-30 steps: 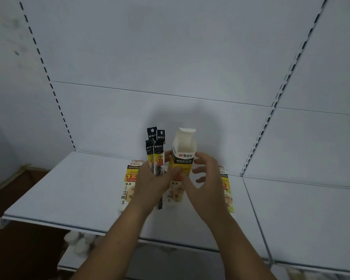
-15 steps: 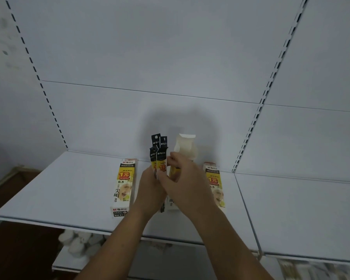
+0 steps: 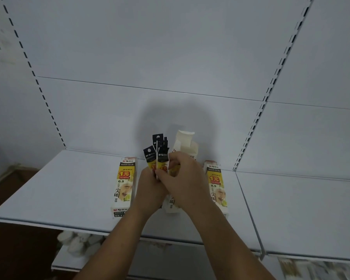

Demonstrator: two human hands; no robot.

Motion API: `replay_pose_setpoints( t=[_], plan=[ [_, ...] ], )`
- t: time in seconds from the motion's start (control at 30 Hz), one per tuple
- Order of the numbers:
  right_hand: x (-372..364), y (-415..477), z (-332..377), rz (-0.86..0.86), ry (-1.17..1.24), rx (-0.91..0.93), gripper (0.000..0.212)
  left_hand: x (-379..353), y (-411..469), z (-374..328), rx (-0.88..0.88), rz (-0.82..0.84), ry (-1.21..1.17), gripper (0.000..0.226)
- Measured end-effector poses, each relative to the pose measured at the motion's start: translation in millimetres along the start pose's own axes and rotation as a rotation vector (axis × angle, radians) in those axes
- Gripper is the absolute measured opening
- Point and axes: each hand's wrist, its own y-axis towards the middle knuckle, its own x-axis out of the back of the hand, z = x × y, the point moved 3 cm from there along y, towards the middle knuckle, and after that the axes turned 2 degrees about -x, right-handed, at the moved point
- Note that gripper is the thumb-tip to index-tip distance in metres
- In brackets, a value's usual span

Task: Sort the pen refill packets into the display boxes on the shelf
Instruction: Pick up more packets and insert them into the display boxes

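Fanning upward above the left hand (image 3: 150, 184), the pen refill packets (image 3: 157, 156) are gripped in its curled fingers. The right hand (image 3: 185, 178) pinches them from the other side. Just behind it stands an open display box (image 3: 185, 142). On the shelf (image 3: 59, 188), a left box (image 3: 123, 184) and a right box (image 3: 216, 186) lie flat, flanking both hands.

The shelf (image 3: 69, 188) looks like smooth painted metal with a matt pale finish, and so does the back panel (image 3: 170, 57) at twelve o'clock. Your packets (image 3: 157, 156) have a slight gloss on their black tops. The open box (image 3: 185, 142), at three o'clock of them, shows bare matt cream cardboard inside. The flat box (image 3: 123, 186) at nine o'clock and the other flat box (image 3: 216, 186) at three o'clock are printed card with a light sheen.
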Motion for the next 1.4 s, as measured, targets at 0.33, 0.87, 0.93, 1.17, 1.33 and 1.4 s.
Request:
replay_pose_setpoints(
  t=[0.33, 0.87, 0.93, 1.17, 1.33, 1.4],
  plan=[
    [-6.4, 6.9, -6.7, -0.036, 0.245, -0.010, 0.024, 9.1, 6.8, 20.4, 0.050, 0.029, -0.066, 0.040],
    [27.0, 31.9, -1.6, -0.184, 0.505, 0.018, 0.012, 10.0, 12.9, 27.5, 0.040, 0.056, 0.006, 0.012],
    [30.3, 34.9, -5.6, -0.204, 0.497, 0.013, 0.007, 10.0, 13.9, 27.9, 0.033, 0.069, 0.005, 0.014],
    [64.8, 48.7, -12.7, -0.345, 0.702, 0.000, 0.008, 13.5, 15.6, 35.0, 0.066, 0.073, 0.036, 0.016],
    [93.4, 62.8, -13.5, -0.388, 0.757, 0.061, 0.009, 12.4, 16.0, 32.1, 0.093, 0.107, 0.017, 0.035],
    [95.6, 64.0, -12.3, -0.389, 0.715, 0.078, 0.006, 12.5, 15.4, 33.1, 0.087, 0.111, 0.030, 0.036]
  ],
)
